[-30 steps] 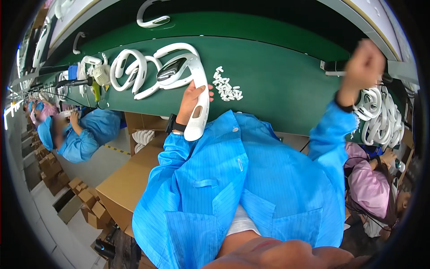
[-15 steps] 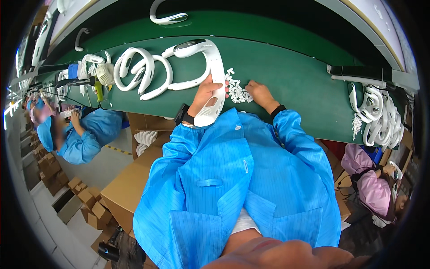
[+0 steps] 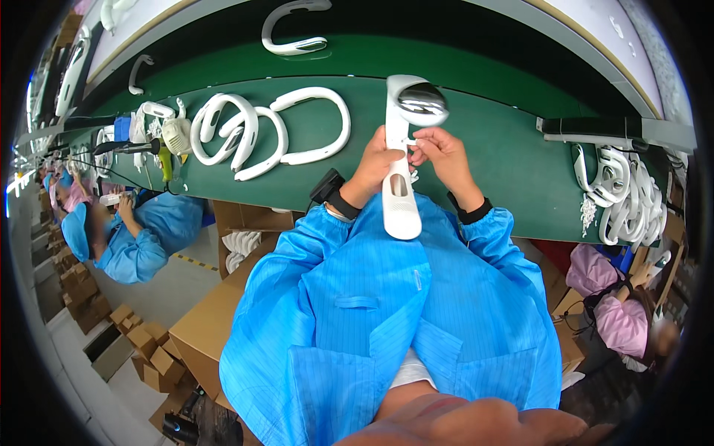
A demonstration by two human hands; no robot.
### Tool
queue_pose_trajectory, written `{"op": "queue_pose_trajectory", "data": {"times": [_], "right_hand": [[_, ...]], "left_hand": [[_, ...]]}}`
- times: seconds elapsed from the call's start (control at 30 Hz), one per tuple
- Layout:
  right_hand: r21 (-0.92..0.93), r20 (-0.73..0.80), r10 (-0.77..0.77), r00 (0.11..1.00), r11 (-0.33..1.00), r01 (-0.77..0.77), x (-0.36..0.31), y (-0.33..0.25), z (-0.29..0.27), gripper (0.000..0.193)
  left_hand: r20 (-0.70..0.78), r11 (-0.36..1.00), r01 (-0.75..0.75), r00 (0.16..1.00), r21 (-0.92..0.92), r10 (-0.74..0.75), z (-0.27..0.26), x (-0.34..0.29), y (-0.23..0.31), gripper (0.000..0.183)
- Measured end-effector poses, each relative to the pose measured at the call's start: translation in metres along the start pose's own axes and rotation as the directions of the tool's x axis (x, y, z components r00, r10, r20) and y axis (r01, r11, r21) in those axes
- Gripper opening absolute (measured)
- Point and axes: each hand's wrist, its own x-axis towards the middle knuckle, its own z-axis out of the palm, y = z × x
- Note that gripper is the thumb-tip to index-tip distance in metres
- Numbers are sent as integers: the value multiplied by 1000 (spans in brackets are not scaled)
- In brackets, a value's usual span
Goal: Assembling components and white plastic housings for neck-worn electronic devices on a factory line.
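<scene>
A: Which step in hand, by the look of it?

B: Probably bringing a small white piece point(image 3: 410, 141) up to the side of a white curved device point(image 3: 402, 209). Whether seated there or only held close, impossible to tell at this size.

A: And the hands?

B: With the left hand point(image 3: 372, 171), gripping the device around its middle, thumb across the front, other fingers mostly hidden behind. With the right hand point(image 3: 448, 162), pinching the small piece between thumb and forefinger, remaining fingers loosely curled.

A: What to ask of the next move?

B: Judging from this, a firm hold on the left and a fine touch on the right: lining up by eye, easing rather than forcing. Easy to drop, being so tiny.

A: Where, exactly, the device?

B: Raised in front of the chest, above the near edge of the green table point(image 3: 506, 160). Seen nearly edge-on, so more like a long bar than a hoop.

A: And its looks?

B: Smooth and white, with a mirror-bright silver oval pad point(image 3: 422, 102) at the far end, facing right. Nearer the chest, an elongated opening point(image 3: 399, 183), then fine perforations toward the rounded end.

A: Anything close by?

B: To the left, on the table, an open white hoop point(image 3: 343, 128). Just beside the device, more small pieces point(image 3: 414, 177), mostly hidden.
</scene>
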Motion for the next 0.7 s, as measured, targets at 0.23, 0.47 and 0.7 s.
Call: {"op": "queue_pose_trajectory", "data": {"times": [0.23, 0.47, 0.7], "right_hand": [[-200, -38, -108, 993, 975, 99, -6, -10, 8, 12], [-186, -124, -87, 988, 981, 63, -10, -11, 12, 4], [-262, -178, -209, 962, 952, 158, -5, 55, -17, 12]], "left_hand": [[61, 990, -135, 989, 45, 132, 32, 1, 1, 43], [62, 986, -157, 986, 50, 154, 34, -3, 3, 46], [66, 976, -206, 977, 72, 201, 34, -3, 0, 40]]}}
